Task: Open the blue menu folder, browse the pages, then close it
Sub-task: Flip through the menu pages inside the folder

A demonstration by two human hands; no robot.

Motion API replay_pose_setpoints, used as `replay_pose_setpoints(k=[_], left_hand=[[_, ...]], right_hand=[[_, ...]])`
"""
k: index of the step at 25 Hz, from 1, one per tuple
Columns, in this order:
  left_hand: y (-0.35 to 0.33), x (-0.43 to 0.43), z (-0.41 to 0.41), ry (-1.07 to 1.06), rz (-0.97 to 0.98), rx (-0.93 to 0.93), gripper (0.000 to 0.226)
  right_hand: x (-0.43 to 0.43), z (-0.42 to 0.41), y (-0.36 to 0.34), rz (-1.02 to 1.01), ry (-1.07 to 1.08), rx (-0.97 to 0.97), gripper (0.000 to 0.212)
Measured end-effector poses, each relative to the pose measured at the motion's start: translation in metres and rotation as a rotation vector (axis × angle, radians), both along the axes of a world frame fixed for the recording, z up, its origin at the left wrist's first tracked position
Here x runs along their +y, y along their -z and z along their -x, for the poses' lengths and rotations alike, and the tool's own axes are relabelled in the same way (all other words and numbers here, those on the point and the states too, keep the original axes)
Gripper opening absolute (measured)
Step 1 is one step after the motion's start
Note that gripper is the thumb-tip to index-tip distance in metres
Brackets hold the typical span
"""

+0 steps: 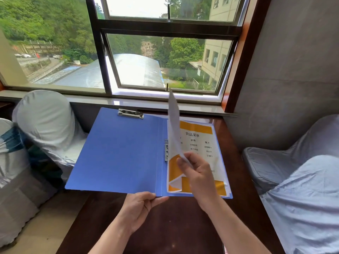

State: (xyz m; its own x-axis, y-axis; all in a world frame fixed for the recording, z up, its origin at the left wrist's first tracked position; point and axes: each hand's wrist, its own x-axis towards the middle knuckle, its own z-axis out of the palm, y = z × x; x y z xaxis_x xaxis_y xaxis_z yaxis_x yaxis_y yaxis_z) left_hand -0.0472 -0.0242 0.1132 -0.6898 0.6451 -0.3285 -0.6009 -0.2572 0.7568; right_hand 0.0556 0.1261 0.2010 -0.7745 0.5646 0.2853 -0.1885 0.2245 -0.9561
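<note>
1. Location: the blue menu folder [119,153] lies open on the dark wooden table [165,226], below the window sill [128,103] and between covered chairs on either side. Its left cover overhangs the table's left edge; the right half rests on the tabletop.

2. Progress, opening: done. Both covers lie spread flat, inner faces up, with a metal clip [130,114] at the top of the left cover and a second clamp [166,150] beside the spine.

3. Progress, browsing: under way, in my judgement. One white page [173,125] stands nearly on edge above the stack, mid-turn. Beneath it a printed menu sheet [200,143] with orange blocks and dark text is exposed. How many pages are left cannot be told.

4. Progress, closing: not yet done.

5. Right hand [198,173]: thumb and fingers pinch the lower part of the raised page, lifting it off the stack.

6. Left hand [141,208]: thumb on top and fingers beneath grip the folder's near edge, just left of the spine, steadying it.

7. Orientation: the spine and the long axis of each cover run away from the person toward the window, tilted slightly to the right. The text on the menu sheet reads upright to the person, its head at the window end.
</note>
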Motion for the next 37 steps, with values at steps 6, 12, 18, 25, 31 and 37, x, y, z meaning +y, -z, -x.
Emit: replay_pose_setpoints(k=[6, 12, 18, 25, 31, 37], left_hand=[[-0.014, 0.009, -0.014, 0.092, -0.067, 0.032, 0.021], [-0.018, 0.008, -0.017, 0.079, -0.185, 0.052, 0.046], [-0.011, 0.010, -0.011, 0.079, -0.260, 0.066, 0.064], [-0.006, 0.000, 0.006, -0.007, -0.313, -0.029, 0.066], [-0.012, 0.008, 0.004, -0.012, -0.328, -0.053, 0.067], [-0.011, 0.011, -0.002, -0.031, -0.361, -0.092, 0.062]], right_hand=[[-0.035, 0.041, -0.001, -0.365, -0.121, -0.147, 0.013], [-0.047, 0.054, 0.004, -0.457, -0.143, -0.254, 0.026], [-0.034, 0.035, 0.001, -0.352, -0.175, -0.258, 0.051], [0.029, -0.054, 0.038, -0.715, 0.354, -0.492, 0.076], [0.040, -0.073, 0.049, -0.840, 0.413, -0.681, 0.085], [0.040, -0.066, 0.051, -0.698, 0.306, -0.673, 0.083]])
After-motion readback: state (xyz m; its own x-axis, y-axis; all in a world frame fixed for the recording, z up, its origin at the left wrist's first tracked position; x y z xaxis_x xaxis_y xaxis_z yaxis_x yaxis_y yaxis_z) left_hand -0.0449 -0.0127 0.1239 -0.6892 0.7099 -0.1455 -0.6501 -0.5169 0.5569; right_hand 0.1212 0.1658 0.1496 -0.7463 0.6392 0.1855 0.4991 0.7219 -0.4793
